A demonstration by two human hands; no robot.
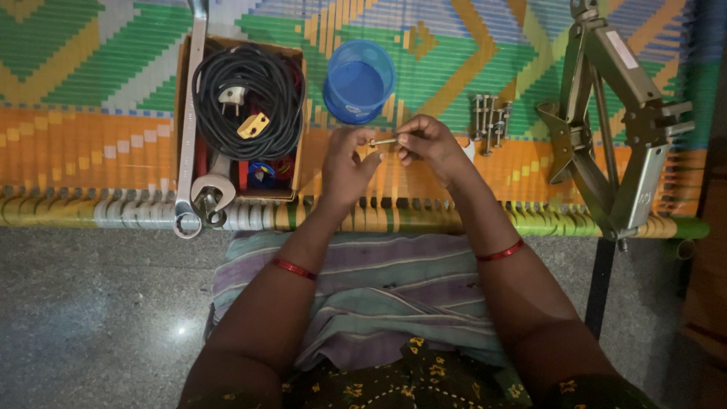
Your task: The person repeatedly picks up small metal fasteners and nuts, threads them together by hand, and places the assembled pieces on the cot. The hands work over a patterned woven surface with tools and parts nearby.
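A small metal bolt (384, 141) lies level between my two hands, over the woven mat. My left hand (344, 163) pinches its left end with thumb and fingertips. My right hand (428, 140) grips its right end. Both wrists carry a red bangle. A blue plastic cup (358, 80) lies just beyond my hands. Several long bolts (490, 119) lie in a row to the right of my right hand.
A cardboard box (186, 76) at the left holds a coiled black cable (246, 100) with plugs. A long spanner (190, 136) lies over the box's left side. A metal scissor jack (617, 129) stands at the right. The cot's woven edge (454, 220) borders a grey stone floor.
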